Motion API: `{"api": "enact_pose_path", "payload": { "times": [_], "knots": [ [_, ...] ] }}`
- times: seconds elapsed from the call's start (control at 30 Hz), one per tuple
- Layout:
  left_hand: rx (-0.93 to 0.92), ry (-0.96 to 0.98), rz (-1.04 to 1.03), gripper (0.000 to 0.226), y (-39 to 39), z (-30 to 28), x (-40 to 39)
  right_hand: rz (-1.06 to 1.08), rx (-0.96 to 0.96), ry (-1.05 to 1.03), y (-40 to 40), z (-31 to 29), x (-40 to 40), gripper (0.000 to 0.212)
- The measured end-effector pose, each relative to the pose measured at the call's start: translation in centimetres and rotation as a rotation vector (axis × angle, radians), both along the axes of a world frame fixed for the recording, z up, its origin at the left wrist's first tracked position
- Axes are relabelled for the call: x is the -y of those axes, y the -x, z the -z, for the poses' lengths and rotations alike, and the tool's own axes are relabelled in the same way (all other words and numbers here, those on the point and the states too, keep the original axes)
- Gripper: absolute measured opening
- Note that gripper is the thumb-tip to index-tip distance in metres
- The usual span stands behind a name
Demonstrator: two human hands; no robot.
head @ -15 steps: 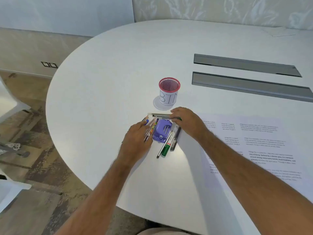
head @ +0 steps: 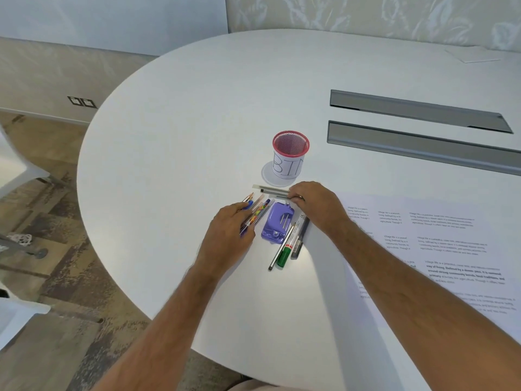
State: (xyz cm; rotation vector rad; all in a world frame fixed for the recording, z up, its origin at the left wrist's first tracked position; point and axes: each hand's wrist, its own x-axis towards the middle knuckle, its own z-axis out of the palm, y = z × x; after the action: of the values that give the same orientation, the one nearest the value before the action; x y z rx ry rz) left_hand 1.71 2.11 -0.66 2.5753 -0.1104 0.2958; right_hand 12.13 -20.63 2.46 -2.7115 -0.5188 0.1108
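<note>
Left hand point(head: 228, 230) lies palm down, forearm stretched forward, fingers curled over the coloured pens point(head: 258, 211); right hand point(head: 315, 206), knuckles up, pinches the grey pens point(head: 272, 190) beyond the purple device point(head: 277, 222) between both hands

Table point(head: 197, 114) smooth matt white; cup point(head: 290, 153) red metal mesh, paper label; stapler point(head: 277, 222) glossy purple plastic.
</note>
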Motion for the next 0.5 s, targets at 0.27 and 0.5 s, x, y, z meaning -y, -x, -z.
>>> {"api": "enact_pose_path", "payload": {
  "times": [0.27, 0.5],
  "knots": [
    [0.028, 0.026, 0.061, 0.042, -0.7, 0.0, -1.5, -0.042, -0.031, 0.031, -1.7, -0.6, -1.9, 0.024],
    [0.057, 0.022, 0.121, 0.039, -1.0, 0.3, -2.5, -0.132, -0.094, 0.111, -3.7, -1.6, -4.9, 0.026]
  ]
}}
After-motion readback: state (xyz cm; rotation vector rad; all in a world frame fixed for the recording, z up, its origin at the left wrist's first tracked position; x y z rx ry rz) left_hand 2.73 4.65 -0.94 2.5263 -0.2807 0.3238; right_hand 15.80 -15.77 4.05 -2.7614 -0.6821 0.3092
